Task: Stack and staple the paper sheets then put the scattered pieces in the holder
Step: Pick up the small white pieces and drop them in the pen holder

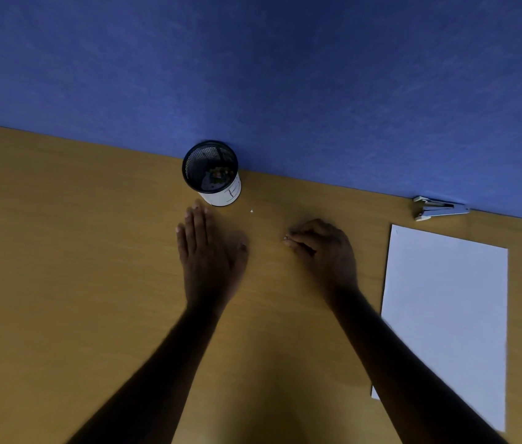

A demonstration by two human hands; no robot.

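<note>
A black mesh holder (211, 172) with a white lower band stands at the desk's far edge, with small colourful pieces inside. My left hand (210, 254) lies flat on the desk just in front of it, fingers together, holding nothing. My right hand (323, 248) rests to the right with its fingertips pinched together on the desk; whether a piece is between them I cannot tell. A tiny white scrap (251, 211) lies between the holder and my right hand. The white paper stack (445, 315) lies at the right, partly under my right forearm. A silver stapler (439, 207) sits beyond it.
The brown wooden desk (61, 251) ends against a blue wall (253, 75) running along its far edge. The stapler rests right at that wall.
</note>
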